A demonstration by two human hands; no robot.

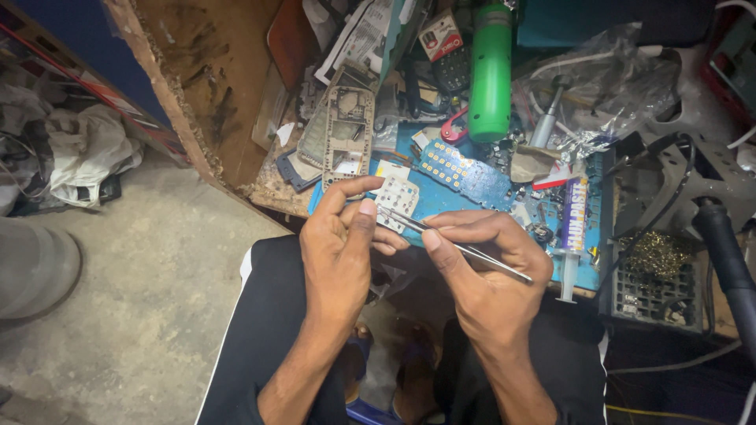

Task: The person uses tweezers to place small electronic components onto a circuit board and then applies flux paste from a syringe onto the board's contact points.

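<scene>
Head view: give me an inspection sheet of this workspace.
Surface: blue mat on a worn wooden bench, crowded.
Job's things: metal tweezers in the right hand; left hand pinches something too small to tell at their tip.
Clutter: blue keypad board, white keypad, green cylinder, syringe, plastic bag.
Grips: both hands closed.
Cables: white cable at lower right.
Surroundings: concrete floor, cloth heap.

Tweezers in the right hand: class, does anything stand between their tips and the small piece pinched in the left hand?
Nothing visible does. The tweezers, held by the right hand, run straight to the left hand, whose fingertips hide the piece itself.
</scene>
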